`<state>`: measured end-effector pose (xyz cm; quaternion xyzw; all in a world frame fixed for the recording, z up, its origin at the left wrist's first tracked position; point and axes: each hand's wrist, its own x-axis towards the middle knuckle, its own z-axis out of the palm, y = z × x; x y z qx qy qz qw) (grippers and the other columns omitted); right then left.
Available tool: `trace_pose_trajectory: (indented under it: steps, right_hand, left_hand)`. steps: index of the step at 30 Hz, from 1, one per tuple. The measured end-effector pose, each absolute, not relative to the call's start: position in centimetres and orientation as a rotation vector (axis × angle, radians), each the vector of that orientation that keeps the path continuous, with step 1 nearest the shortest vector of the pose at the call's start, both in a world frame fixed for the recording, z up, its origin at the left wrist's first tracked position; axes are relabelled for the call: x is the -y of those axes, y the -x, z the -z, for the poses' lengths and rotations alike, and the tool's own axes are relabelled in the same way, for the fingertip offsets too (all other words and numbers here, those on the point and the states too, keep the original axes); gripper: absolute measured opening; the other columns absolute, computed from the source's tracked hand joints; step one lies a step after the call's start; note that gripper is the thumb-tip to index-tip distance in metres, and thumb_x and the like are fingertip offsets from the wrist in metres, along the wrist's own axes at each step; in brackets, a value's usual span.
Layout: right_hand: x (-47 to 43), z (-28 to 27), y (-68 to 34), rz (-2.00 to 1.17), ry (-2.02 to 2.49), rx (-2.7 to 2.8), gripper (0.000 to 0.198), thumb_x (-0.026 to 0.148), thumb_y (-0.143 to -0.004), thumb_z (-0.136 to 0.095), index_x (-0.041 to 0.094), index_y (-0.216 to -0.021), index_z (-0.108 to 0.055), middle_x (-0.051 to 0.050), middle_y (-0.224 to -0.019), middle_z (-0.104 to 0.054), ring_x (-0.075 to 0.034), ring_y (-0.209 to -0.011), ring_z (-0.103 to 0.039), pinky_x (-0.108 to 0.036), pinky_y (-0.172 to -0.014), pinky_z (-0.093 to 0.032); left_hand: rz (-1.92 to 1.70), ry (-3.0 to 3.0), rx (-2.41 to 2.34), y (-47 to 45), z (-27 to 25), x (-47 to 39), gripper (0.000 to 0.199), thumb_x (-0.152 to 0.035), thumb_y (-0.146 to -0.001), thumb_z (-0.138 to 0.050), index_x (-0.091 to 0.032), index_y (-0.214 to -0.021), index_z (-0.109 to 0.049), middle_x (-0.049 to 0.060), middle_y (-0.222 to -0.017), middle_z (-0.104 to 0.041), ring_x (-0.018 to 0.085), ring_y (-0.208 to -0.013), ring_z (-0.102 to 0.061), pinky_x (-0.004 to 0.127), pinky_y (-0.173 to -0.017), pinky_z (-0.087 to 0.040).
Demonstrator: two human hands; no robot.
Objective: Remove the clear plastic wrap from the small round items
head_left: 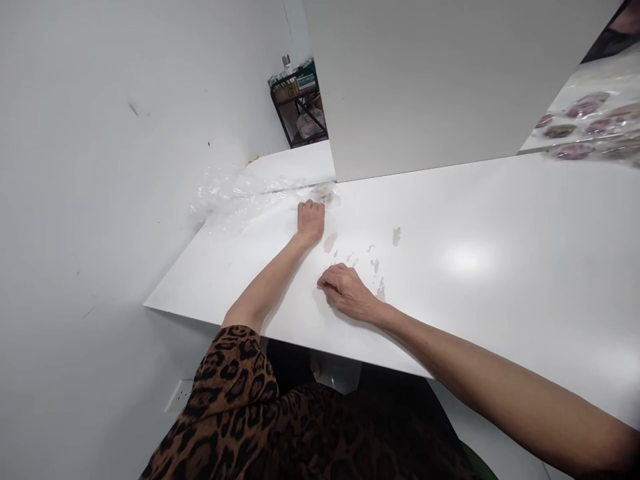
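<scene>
My left hand (311,220) reaches far across the white table (475,267), its fingers closed into a fist on the near edge of a crumpled clear plastic film (235,197). The film lies spread at the table's far left corner, and a small brownish thing (325,193) shows blurred just beyond the knuckles. My right hand (347,293) rests on the tabletop closer to me. Its fingers are curled down against the surface and I see nothing in them. Worn patches (377,263) mark the table between and beside the two hands.
A white partition panel (450,80) stands upright along the table's far edge. At the top right, several round purple items under plastic wrap (585,123) lie on another surface. A dark shelf rack (300,103) stands in the far corner. A white wall (100,167) borders the table's left side.
</scene>
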<state>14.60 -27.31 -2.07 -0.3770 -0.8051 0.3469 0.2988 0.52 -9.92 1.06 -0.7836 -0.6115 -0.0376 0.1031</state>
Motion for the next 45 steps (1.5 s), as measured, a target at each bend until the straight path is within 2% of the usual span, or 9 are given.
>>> trace_pose_trajectory:
  steps: [7,12,15,19,24,30,35,40,45]
  right_hand:
    - [27.1,2.4,-14.6,-0.889,0.986,2.143,0.03,-0.001,-0.088,-0.05,0.017,-0.093,-0.073,-0.008,-0.102,-0.076,-0.026,-0.103,-0.061,-0.044,-0.096,-0.045]
    - [27.0,2.6,-14.6,-0.869,0.989,2.153,0.03,-0.001,-0.088,-0.05,0.017,-0.093,-0.074,-0.009,-0.102,-0.076,-0.027,-0.105,-0.061,-0.045,-0.097,-0.046]
    - [26.9,2.5,-14.6,-0.87,0.984,2.156,0.03,0.0,-0.089,-0.05,0.017,-0.093,-0.074,-0.009,-0.102,-0.076,-0.027,-0.104,-0.061,-0.044,-0.097,-0.047]
    - [26.7,2.5,-14.5,-0.877,0.985,2.145,0.03,0.0,-0.088,-0.05,0.016,-0.093,-0.075,-0.009,-0.101,-0.076,-0.026,-0.101,-0.061,-0.043,-0.096,-0.048]
    - [26.5,2.8,-14.4,-0.884,0.945,2.092,0.03,0.0,-0.087,-0.05,0.016,-0.091,-0.075,-0.01,-0.097,-0.076,-0.026,-0.103,-0.062,-0.041,-0.096,-0.049]
    - [26.5,3.0,-14.9,-0.724,0.886,1.979,0.029,0.007,-0.09,-0.05,0.018,-0.101,-0.074,-0.012,-0.104,-0.074,-0.028,-0.104,-0.061,-0.046,-0.1,-0.049]
    - [26.2,2.9,-15.3,-0.384,1.074,1.877,0.046,0.015,-0.091,-0.054,0.019,-0.135,-0.066,-0.018,-0.141,-0.06,-0.036,-0.13,-0.049,-0.054,-0.108,-0.042]
    - [25.0,3.6,-16.0,-0.35,1.32,1.905,0.052,0.016,-0.085,-0.058,0.02,-0.136,-0.066,-0.019,-0.152,-0.052,-0.041,-0.138,-0.04,-0.06,-0.106,-0.04]
    - [23.3,3.4,-17.5,-0.572,1.302,1.624,0.023,0.027,-0.086,-0.054,0.021,-0.101,-0.07,-0.014,-0.115,-0.072,-0.036,-0.119,-0.054,-0.055,-0.1,-0.044]
  left_hand:
    - [0.309,2.585,1.78,0.1,-4.4,18.4,0.034,-0.04,-0.11,-0.041,-0.021,-0.121,-0.067,0.01,-0.118,-0.074,0.024,-0.101,-0.07,0.038,-0.091,-0.052]
    - [0.069,2.591,1.595,-1.3,-7.3,17.3,0.061,-0.036,-0.095,-0.069,-0.027,-0.153,-0.052,0.014,-0.167,-0.044,0.037,-0.149,-0.045,0.052,-0.118,-0.04]
    - [-0.219,2.649,1.83,-1.9,-7.5,14.8,0.092,-0.032,-0.086,-0.076,-0.026,-0.167,-0.033,0.019,-0.171,-0.036,0.044,-0.154,-0.039,0.06,-0.123,-0.032]
    - [0.131,2.712,2.217,-1.1,-6.5,12.7,0.117,-0.04,-0.076,-0.082,-0.019,-0.171,-0.018,0.024,-0.166,-0.041,0.043,-0.151,-0.045,0.051,-0.121,-0.038]
    - [0.588,2.722,2.382,0.1,-5.3,13.5,0.068,-0.063,-0.095,-0.056,-0.018,-0.147,-0.054,0.02,-0.148,-0.06,0.034,-0.133,-0.06,0.043,-0.112,-0.046]
    - [0.735,2.503,2.392,-0.4,-3.8,14.0,0.053,-0.021,-0.082,-0.071,-0.024,-0.134,-0.058,0.01,-0.113,-0.073,0.028,-0.106,-0.068,0.041,-0.102,-0.05]
    - [1.159,2.384,2.468,0.0,-2.6,15.2,0.015,-0.023,-0.082,-0.068,-0.022,-0.097,-0.063,0.003,-0.093,-0.069,0.022,-0.089,-0.065,0.035,-0.088,-0.052]
    - [1.905,2.335,2.612,1.5,-2.8,18.5,0.022,-0.038,-0.089,-0.073,-0.021,-0.093,-0.06,0.001,-0.091,-0.066,0.012,-0.071,-0.061,0.026,-0.069,-0.046]
    - [2.656,2.065,2.571,3.5,-3.3,20.6,0.028,-0.036,-0.089,-0.081,-0.019,-0.096,-0.06,-0.001,-0.089,-0.068,0.009,-0.074,-0.062,0.025,-0.077,-0.05]
